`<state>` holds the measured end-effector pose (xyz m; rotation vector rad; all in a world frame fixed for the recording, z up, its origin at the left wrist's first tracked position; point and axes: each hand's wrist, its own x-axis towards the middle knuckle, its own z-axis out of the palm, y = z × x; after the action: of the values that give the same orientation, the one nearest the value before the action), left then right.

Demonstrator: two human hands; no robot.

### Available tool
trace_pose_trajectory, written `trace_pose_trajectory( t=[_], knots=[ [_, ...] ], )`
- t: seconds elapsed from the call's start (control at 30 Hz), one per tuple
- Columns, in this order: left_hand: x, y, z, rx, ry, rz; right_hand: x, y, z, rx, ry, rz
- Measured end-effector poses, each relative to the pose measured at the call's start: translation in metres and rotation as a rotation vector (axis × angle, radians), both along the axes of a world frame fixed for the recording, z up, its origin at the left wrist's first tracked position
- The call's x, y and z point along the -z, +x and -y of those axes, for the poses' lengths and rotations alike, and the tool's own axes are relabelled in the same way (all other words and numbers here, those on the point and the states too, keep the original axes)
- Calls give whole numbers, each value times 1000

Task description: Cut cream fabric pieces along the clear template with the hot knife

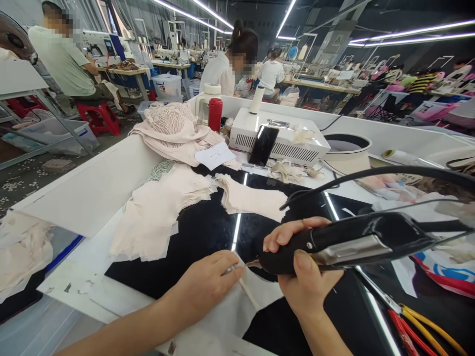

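Observation:
My left hand point(208, 282) is closed in a pinch at the edge of a thin pale fabric piece point(265, 291) on the black work surface point(208, 227). A small shiny metal part shows between its fingers; I cannot make out what it is. My right hand point(309, 291) is wrapped round a black corded hand tool point(356, 242) with a silver lever along its side. The tool's narrow metal tip points left, close to my left fingertips and the fabric edge. Beyond my hands lie a large stack of pale cut fabric point(159, 212) and a smaller stack point(256, 198).
Scissors with red and yellow handles point(411, 321) lie at right. Behind stand a vented white box point(282, 138), a phone point(263, 146), a red flask point(215, 114) and a round container point(347, 151). The tool's cable point(389, 170) arches at right. People sit at sewing tables beyond.

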<state>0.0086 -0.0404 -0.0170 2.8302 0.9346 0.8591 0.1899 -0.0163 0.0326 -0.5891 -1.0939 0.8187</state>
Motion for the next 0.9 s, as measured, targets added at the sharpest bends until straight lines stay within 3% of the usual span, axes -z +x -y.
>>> trace_pose_trajectory(
  t=[0.2, 0.37, 0.5, 0.63, 0.9],
  knots=[
    [5, -1, -1, 14, 9, -1, -5, 3, 2, -21, -7, -26],
    [-3, 3, -1, 42, 51, -46, -11, 14, 8, 12, 19, -43],
    [-9, 11, 0, 40, 43, -90, -9, 20, 12, 19, 9, -50],
    [-6, 19, 1, 25, 48, -149, -5, 22, 13, 11, 11, -39],
    [0, 10, 11, 10, -171, -77, -1, 17, 15, -39, 15, -71]
  ],
)
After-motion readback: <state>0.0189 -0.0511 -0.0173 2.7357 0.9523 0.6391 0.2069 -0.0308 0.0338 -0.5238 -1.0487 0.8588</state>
